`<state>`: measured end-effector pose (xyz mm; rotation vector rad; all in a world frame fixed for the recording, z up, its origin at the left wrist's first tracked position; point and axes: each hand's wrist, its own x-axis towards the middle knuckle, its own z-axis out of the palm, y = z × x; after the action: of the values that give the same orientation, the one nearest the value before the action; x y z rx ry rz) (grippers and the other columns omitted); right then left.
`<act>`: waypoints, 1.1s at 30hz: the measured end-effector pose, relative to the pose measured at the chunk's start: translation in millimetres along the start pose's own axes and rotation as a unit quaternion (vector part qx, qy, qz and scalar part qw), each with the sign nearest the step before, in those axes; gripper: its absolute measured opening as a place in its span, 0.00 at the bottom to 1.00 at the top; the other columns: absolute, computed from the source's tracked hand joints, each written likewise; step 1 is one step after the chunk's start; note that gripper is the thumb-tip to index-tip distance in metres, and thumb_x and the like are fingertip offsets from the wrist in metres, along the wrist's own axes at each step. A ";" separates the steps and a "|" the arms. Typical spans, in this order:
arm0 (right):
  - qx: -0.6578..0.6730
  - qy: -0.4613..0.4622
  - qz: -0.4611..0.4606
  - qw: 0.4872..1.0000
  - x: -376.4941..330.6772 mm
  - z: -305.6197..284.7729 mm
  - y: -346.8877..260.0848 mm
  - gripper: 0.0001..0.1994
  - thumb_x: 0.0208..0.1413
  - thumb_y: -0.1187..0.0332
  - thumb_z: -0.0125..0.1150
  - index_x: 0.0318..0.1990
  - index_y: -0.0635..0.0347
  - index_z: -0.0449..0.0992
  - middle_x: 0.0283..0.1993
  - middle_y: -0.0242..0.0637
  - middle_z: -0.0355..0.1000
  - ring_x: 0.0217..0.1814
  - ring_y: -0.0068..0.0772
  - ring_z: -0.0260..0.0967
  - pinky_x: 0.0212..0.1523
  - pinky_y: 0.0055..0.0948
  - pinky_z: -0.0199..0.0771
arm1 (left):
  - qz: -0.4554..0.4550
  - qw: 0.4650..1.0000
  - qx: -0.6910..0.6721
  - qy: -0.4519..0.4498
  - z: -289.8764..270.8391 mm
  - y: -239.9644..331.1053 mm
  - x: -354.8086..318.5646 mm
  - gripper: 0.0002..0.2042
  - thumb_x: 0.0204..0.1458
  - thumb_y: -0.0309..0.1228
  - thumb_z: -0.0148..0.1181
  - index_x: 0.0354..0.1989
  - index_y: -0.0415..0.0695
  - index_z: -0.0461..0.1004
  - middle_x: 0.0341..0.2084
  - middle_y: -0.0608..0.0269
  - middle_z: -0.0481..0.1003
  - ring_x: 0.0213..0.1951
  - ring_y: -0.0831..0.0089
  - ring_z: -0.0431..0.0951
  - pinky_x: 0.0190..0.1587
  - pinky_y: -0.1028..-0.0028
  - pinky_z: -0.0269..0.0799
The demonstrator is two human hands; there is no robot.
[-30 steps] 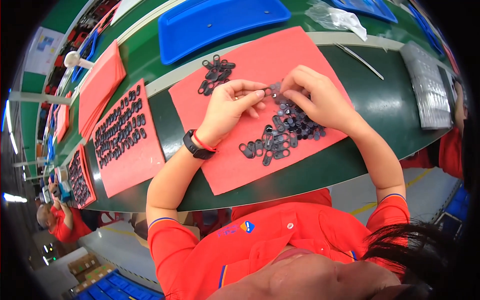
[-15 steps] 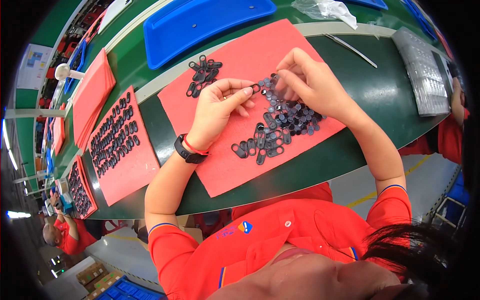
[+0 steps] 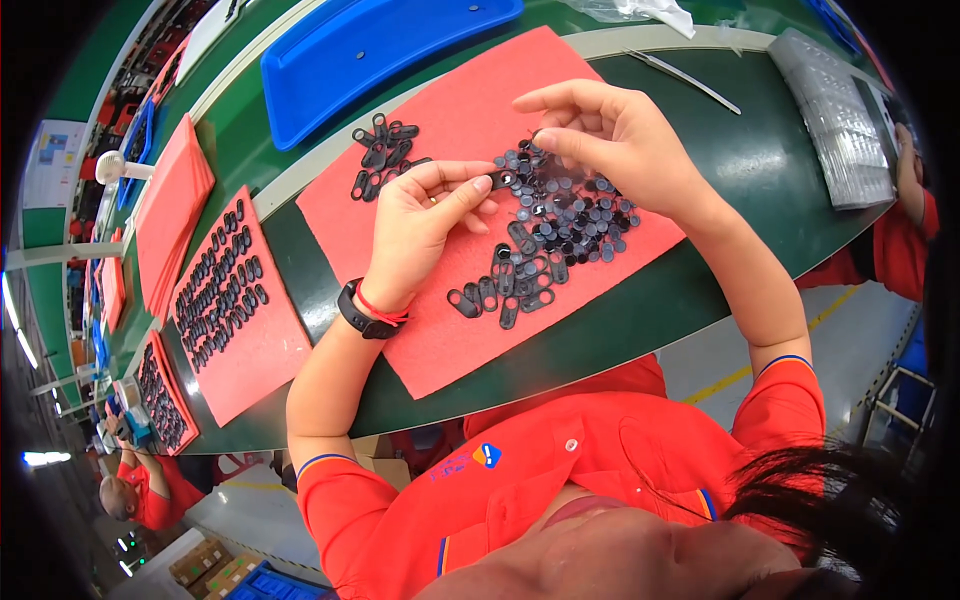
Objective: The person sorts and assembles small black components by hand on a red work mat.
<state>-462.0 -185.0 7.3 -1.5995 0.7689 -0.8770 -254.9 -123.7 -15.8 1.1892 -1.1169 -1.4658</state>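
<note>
Near on the mat (image 3: 430, 345) lie loose pieces (image 3: 506, 275), with discs (image 3: 590, 225) farther right. Farther off, the left hand (image 3: 420, 215) pinches a black piece (image 3: 503, 180); the right hand (image 3: 635, 140) hovers over discs, thumb and forefinger apart. Far left lies a tray (image 3: 375, 75).

Two hands, the left hand (image 3: 425, 215) and the right hand (image 3: 630, 140), are reaching over one large pink sheet (image 3: 430, 345). Two clusters of black pieces (image 3: 376, 158) are lying there, one by its far edge, one by its near edge; dark discs (image 3: 575, 232) are lying too thickly to count. Two smaller pink sheets (image 3: 240, 375) are carrying many black pieces along the tabletop's (image 3: 750, 160) left. One blue tray (image 3: 310, 90) is holding two discs. One pair of tweezers (image 3: 690, 81) is lying toward the tabletop's far edge.
</note>
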 end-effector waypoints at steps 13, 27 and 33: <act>-0.003 -0.035 0.097 0.995 -4.5 9.2 -4.1 0.06 0.51 0.72 0.60 0.36 0.63 0.74 0.29 0.28 0.72 0.24 0.10 0.64 0.23 0.12 0.62 | 0.004 0.999 -0.043 -0.004 -0.1 -3.7 -1.0 0.11 0.52 0.24 0.56 0.42 0.32 0.73 0.30 0.59 0.76 0.28 0.80 0.75 0.30 0.83 0.72; -0.080 -0.015 0.036 0.996 -11.2 22.2 5.8 0.05 0.51 0.72 0.61 0.32 0.63 0.73 0.26 0.27 0.71 0.24 0.12 0.63 0.24 0.15 0.61 | 0.026 0.999 -0.012 0.020 5.7 -3.6 -2.7 0.10 0.51 0.23 0.57 0.41 0.30 0.71 0.31 0.54 0.77 0.30 0.76 0.78 0.29 0.82 0.75; -0.197 0.027 -0.065 0.978 -12.3 29.8 14.6 0.05 0.48 0.73 0.61 0.29 0.64 0.72 0.21 0.29 0.69 0.19 0.13 0.60 0.20 0.17 0.58 | -0.001 1.000 -0.017 0.012 5.6 -3.2 -0.8 0.10 0.52 0.23 0.56 0.40 0.30 0.71 0.30 0.53 0.77 0.30 0.74 0.79 0.32 0.81 0.76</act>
<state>-443.3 -162.3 -12.4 -2.0001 0.9264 -0.9040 -260.7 -121.8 -18.0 1.1817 -1.0706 -1.4641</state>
